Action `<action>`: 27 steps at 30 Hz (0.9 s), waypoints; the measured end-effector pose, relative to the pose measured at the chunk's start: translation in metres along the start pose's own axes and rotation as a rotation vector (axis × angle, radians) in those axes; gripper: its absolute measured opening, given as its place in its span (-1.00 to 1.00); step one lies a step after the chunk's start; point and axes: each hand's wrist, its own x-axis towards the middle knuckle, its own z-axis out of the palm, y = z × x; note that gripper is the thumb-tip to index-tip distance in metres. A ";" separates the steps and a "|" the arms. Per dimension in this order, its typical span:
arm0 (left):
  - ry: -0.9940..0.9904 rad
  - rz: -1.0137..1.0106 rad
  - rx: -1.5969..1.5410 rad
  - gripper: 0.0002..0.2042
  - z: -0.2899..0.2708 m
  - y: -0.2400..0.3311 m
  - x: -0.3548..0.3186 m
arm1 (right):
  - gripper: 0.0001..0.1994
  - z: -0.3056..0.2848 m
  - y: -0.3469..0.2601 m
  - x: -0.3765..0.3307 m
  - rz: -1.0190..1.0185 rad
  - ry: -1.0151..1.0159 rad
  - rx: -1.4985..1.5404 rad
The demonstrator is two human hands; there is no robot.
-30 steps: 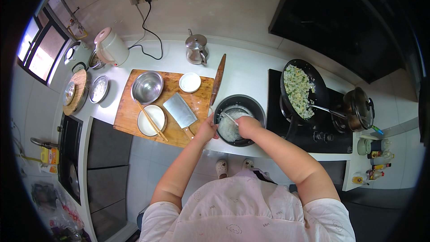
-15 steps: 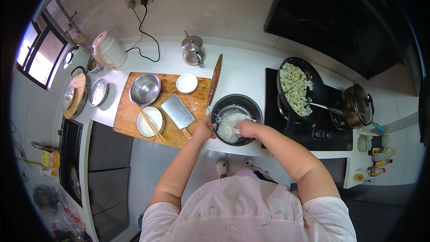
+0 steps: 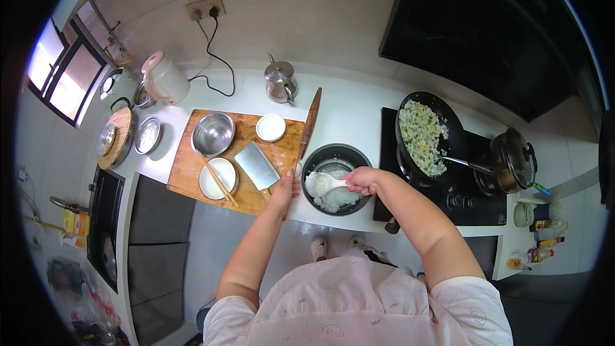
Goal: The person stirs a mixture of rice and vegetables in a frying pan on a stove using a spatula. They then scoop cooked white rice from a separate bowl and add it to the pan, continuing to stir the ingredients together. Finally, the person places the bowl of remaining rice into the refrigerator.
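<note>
White spoon (image 3: pixel 330 183) — broad, loaded with clumped white rice (image 3: pixel 313 185).

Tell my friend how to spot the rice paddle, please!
Start at the black stove on the white counter, then look just left to the round dark pot. Over its rice, the person's right hand holds a white rice paddle. Unlike the silver-handled utensil in the wok, this paddle is white, with a clump of rice on it.
</note>
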 end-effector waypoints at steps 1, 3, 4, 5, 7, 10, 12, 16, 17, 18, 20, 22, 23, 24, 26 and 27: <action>0.024 0.013 -0.031 -0.53 0.002 0.003 -0.003 | -0.73 -0.003 0.000 -0.005 -0.019 0.006 0.010; 0.055 0.022 -0.084 -0.51 0.010 0.018 -0.018 | -0.72 -0.011 0.001 -0.011 -0.023 -0.002 0.034; 0.048 0.029 -0.111 -0.51 0.014 0.021 -0.020 | -0.71 -0.015 0.000 -0.015 -0.025 -0.004 0.047; 0.042 0.036 -0.137 -0.50 0.016 0.023 -0.023 | -0.73 -0.017 0.000 -0.019 -0.029 -0.008 0.055; 0.011 0.099 -0.209 -0.49 0.020 0.015 -0.016 | -0.73 -0.020 -0.003 -0.028 -0.050 -0.003 0.045; -0.029 0.242 -0.307 -0.50 0.031 0.021 -0.016 | -0.73 -0.028 0.000 -0.035 -0.089 -0.038 0.091; -0.043 0.304 -0.343 -0.49 0.042 0.032 -0.022 | -0.73 -0.033 0.002 -0.042 -0.111 -0.059 0.132; -0.076 0.323 -0.394 -0.47 0.067 0.049 -0.027 | -0.71 -0.038 0.011 -0.058 -0.155 -0.106 0.225; -0.064 0.324 -0.416 -0.46 0.073 0.053 -0.029 | -0.71 -0.041 0.014 -0.060 -0.170 -0.125 0.256; -0.052 0.327 -0.437 -0.46 0.078 0.057 -0.030 | -0.70 -0.042 0.015 -0.066 -0.185 -0.131 0.274; -0.070 0.356 -0.492 -0.46 0.088 0.064 -0.032 | -0.69 -0.045 0.019 -0.081 -0.217 -0.141 0.313; -0.107 0.385 -0.542 -0.45 0.098 0.074 -0.032 | -0.64 -0.055 0.026 -0.096 -0.277 -0.142 0.359; -0.153 0.397 -0.532 -0.44 0.103 0.078 -0.031 | -0.63 -0.061 0.031 -0.103 -0.308 -0.145 0.381; -0.176 0.397 -0.527 -0.44 0.112 0.084 -0.032 | -0.61 -0.066 0.035 -0.110 -0.339 -0.148 0.401; -0.223 0.395 -0.515 -0.44 0.128 0.097 -0.034 | -0.64 -0.078 0.045 -0.126 -0.406 -0.161 0.467; -0.234 0.392 -0.515 -0.45 0.140 0.103 -0.036 | -0.64 -0.086 0.050 -0.137 -0.433 -0.160 0.501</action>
